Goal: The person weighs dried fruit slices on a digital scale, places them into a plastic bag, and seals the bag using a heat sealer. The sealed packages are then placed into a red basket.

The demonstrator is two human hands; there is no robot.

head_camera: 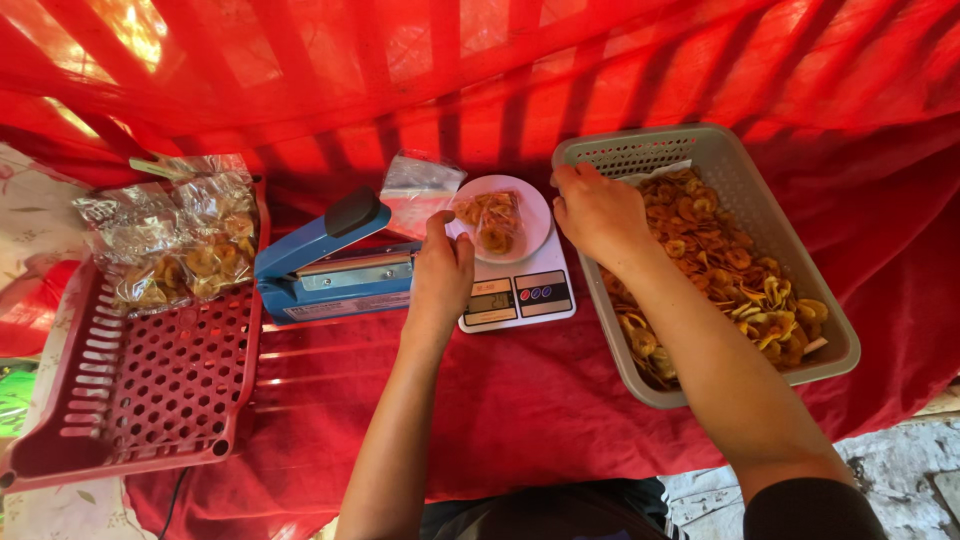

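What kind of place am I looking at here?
Probably a small home or stall packing spot for snack chips, set on a red cloth. A grey basket of chips, a kitchen scale with a bag on its plate, and a blue bag sealer show it.

Two bare hands are counted over the red cloth: one left hand (441,268) and one right hand (598,212). One digital kitchen scale (516,295) is seen, and one white plate (532,215) is carried on it. Two baskets are tallied: one grey basket (790,228) and one red basket (140,390). One blue heat sealer (330,270) is counted between them. One clear bag (418,190) is propped open by the plate, and about three filled bags of chips (185,245) are made out at the red basket's far end. The loose chips (715,260) in the grey basket are too many to be counted.
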